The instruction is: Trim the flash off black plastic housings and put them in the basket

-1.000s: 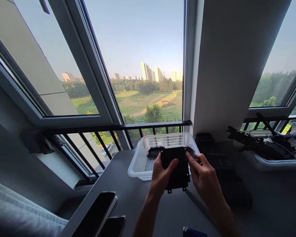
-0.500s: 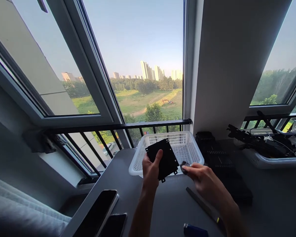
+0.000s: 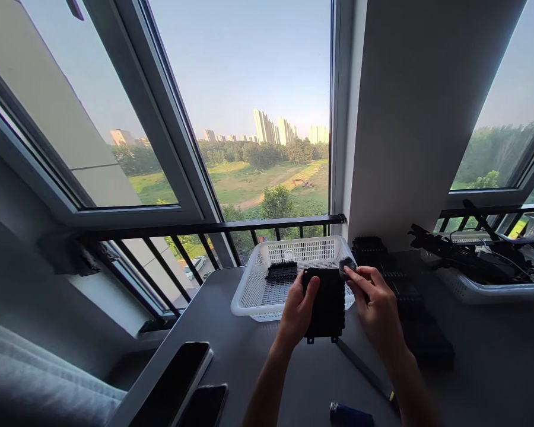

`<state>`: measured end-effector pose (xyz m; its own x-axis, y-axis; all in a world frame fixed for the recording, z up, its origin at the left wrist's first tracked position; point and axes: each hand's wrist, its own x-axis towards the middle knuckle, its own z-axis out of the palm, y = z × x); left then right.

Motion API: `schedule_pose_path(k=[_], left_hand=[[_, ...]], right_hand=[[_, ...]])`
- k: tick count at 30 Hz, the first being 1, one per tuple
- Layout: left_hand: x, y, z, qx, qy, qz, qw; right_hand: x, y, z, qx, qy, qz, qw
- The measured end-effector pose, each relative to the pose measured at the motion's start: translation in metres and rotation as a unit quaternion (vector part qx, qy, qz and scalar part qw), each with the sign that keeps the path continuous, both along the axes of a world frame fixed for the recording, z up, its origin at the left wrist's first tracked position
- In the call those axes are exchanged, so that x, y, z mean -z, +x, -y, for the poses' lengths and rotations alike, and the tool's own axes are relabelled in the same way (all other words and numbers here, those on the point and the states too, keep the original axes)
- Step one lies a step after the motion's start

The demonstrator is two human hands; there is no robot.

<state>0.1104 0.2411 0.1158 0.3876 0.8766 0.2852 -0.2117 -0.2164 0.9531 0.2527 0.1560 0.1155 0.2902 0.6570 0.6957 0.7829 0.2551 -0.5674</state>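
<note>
My left hand [image 3: 297, 314] grips a flat black plate [image 3: 327, 305] by its left side, with the thumb across its face. Small tabs stick out at the plate's bottom edge. At the plate's upper right corner, my right hand [image 3: 376, 302] pinches a small dark grey wad [image 3: 347, 268] between thumb and fingers. Behind the plate stands a white perforated basket [image 3: 249, 296], and a black ribbed part [image 3: 282, 271] lies inside it.
Two phones, one [image 3: 175, 379] larger than the other [image 3: 204, 406], lie at the front left. A long dark tool [image 3: 365, 370] and a blue cylinder [image 3: 350, 415] lie in front. Black parts [image 3: 427, 338] are stacked right, beside a filled white tray [image 3: 485, 293].
My left hand has moved right and turned the plate more upright, uncovering the black part in the basket. My right hand has moved up and slightly right with the wad.
</note>
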Motion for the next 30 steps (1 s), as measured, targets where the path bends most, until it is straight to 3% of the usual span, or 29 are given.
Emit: schedule_pose_path(k=[5, 13, 25, 30], left_hand=[[0.000, -0.001, 0.002, -0.028, 0.025, -0.042, 0.998], [-0.001, 0.002, 0.000, -0.050, 0.009, -0.015, 0.999], [0.008, -0.006, -0.017, -0.134, -0.128, 0.114, 0.976], [0.008, -0.010, -0.021, -0.113, -0.153, 0.117, 0.975]], right_hand=[[0.006, 0.000, -0.003, -0.017, -0.025, 0.047, 0.998], [0.004, -0.011, -0.004, -0.064, -0.034, 0.071, 0.995], [-0.012, -0.036, 0.013, -0.167, -0.158, 0.111, 0.967], [-0.023, -0.029, 0.028, -0.190, -0.176, 0.073, 0.963]])
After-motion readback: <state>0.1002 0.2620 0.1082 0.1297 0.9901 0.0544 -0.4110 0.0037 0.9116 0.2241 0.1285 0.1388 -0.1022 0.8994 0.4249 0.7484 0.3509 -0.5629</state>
